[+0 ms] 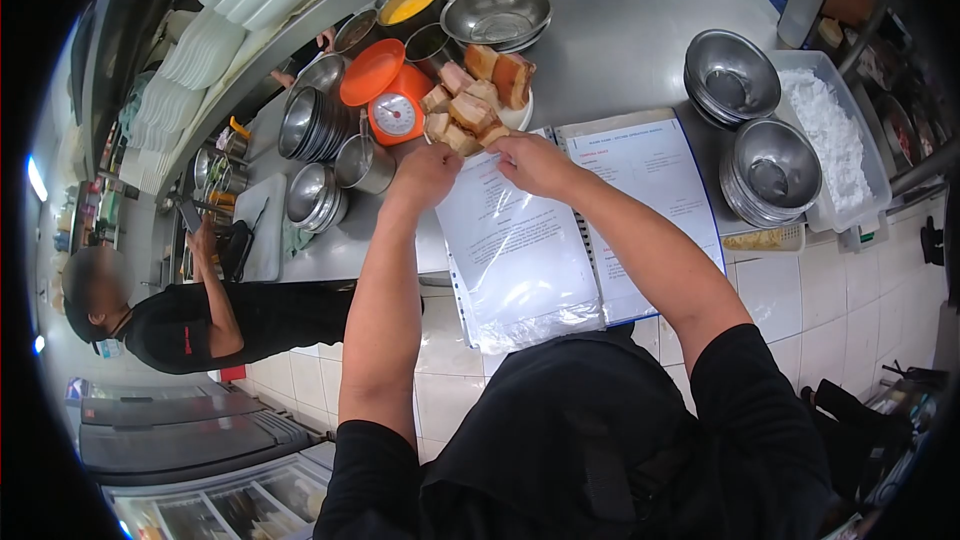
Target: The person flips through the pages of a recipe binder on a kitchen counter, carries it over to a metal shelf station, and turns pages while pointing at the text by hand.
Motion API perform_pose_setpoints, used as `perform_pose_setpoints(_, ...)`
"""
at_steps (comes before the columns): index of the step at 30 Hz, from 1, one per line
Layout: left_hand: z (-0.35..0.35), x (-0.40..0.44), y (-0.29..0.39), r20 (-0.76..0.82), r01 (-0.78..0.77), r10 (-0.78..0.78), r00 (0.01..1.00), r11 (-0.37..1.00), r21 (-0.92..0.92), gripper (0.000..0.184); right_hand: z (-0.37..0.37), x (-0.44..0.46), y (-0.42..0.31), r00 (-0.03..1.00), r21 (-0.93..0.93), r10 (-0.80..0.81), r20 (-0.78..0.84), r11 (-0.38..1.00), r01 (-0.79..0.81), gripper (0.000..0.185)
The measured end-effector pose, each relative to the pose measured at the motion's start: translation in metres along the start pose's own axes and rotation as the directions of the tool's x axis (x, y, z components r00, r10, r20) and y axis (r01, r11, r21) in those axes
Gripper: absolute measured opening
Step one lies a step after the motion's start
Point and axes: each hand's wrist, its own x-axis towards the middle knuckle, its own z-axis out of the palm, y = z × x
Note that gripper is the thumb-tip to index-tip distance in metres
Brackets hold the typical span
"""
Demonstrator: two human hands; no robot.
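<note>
An open ring binder [655, 210] with printed pages in clear plastic sleeves lies in front of me, its lower part reaching past the counter edge. My left hand [428, 174] is closed at the top left corner of the left plastic-sleeved page [515, 250]. At the top of the same page, my right hand [535, 164] is closed too, its fingertips right beside the meat. Just beyond both hands, chunks of pork belly [472, 108] are piled on a white plate [522, 118]. My fingers partly hide the page's top edge and the nearest chunks.
An orange kitchen scale [394, 115] stands behind the left hand. Stacked metal bowls [768, 172] and a tub of white powder [826, 130] are at right. More bowls [314, 198] and a metal pot [364, 164] stand at left. A person [190, 325] in black stands at far left.
</note>
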Motion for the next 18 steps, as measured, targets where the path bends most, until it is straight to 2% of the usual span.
perform_pose_setpoints(7, 0.000, -0.009, 0.000, -0.006, 0.051, -0.052, 0.999, 0.996, -0.078, 0.038, -0.002, -0.001, -0.005, 1.000, 0.017, 0.021, 0.007, 1.000, -0.021, 0.028)
perform_pose_setpoints(14, 0.010, -0.021, -0.014, -0.135, 0.043, -0.074, 0.988, 0.975, -0.218, 0.046, 0.004, 0.000, -0.002, 1.000, -0.016, -0.011, -0.003, 1.000, 0.011, 0.029)
perform_pose_setpoints(16, 0.018, -0.026, -0.027, -0.174, 0.038, -0.092, 0.980, 0.957, -0.287, 0.051, 0.009, 0.001, 0.003, 0.998, -0.034, -0.057, -0.033, 0.998, 0.055, 0.029)
perform_pose_setpoints(18, 0.037, -0.038, -0.052, -0.206, 0.039, -0.109, 0.973, 0.948, -0.315, 0.055, 0.016, 0.000, 0.006, 0.998, -0.046, -0.056, 0.005, 0.997, 0.056, 0.030)
